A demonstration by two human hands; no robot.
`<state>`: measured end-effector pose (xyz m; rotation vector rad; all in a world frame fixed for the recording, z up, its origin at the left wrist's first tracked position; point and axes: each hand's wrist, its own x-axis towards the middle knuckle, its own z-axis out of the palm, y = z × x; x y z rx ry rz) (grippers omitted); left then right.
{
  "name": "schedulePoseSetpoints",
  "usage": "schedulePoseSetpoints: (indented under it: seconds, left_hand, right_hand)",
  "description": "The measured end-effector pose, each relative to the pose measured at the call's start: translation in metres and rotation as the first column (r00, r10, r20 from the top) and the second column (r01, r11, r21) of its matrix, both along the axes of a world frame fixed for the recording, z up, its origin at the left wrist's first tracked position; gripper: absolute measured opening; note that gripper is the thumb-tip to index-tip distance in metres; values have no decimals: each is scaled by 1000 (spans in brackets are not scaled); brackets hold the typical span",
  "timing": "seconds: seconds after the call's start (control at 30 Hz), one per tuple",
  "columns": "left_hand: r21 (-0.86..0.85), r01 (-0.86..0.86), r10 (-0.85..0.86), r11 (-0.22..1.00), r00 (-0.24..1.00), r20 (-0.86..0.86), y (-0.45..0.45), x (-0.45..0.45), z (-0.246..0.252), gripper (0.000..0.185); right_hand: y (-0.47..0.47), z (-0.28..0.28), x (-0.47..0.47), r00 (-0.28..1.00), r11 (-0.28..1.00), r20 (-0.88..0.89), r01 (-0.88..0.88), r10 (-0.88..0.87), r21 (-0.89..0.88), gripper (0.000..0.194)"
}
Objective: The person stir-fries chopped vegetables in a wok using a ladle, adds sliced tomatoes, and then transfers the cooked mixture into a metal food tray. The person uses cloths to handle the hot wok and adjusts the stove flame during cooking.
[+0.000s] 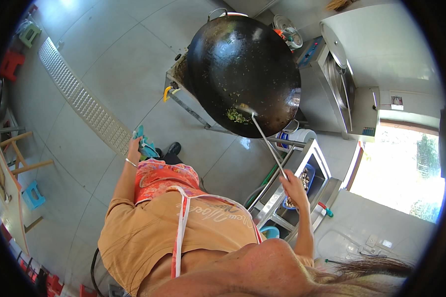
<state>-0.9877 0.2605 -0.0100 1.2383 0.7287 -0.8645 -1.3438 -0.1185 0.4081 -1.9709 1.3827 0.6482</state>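
A large black wok (245, 70) rests on a metal stove stand. Chopped green food (236, 115) lies in a small heap inside it, near the rim closest to me, with bits scattered around. My right hand (294, 190) grips the end of a long metal-handled ladle or spatula (263, 134), whose head touches the wok beside the heap. My left hand (134, 147), away from the wok, holds a crumpled teal cloth (145, 142) low at my side, above the floor. A bracelet circles that wrist.
Steel sinks (284, 219) stand at the right, with a blue basket (310, 176) of food pieces in one. Behind them is a white bucket (301, 138). A steel cooker (325, 87) stands beyond the wok. A perforated floor grating (93, 109) runs at the left, near a blue stool (33, 195).
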Motion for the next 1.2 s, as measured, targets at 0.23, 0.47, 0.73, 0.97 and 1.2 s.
schedulePoseSetpoints:
  seconds: [0.23,0.47,0.73,0.97,1.2]
  left_hand:
    - [-52,-27,26,998,1000,-5,-1,7,5,9]
    - [-108,-62,62,992,998,0,16,4,-9,7]
    - [-27,-13,13,1000,1000,-1,0,3,-4,11]
    - [-70,46,-39,996,994,98,-11,8,5,10]
    - [12,64,-64,998,998,18,-11,-3,-9,10]
  right_hand:
    - [-62,-121,90,850,789,128,-405,511,-461,32]
    - [-22,-38,6,881,831,-155,-472,446,-295,32]
    - [-62,-33,-7,760,840,394,364,-518,402,20]
    - [-61,-46,-8,924,951,228,291,-308,105,22]
    - [20,-37,-1,854,857,262,328,-449,398,22]
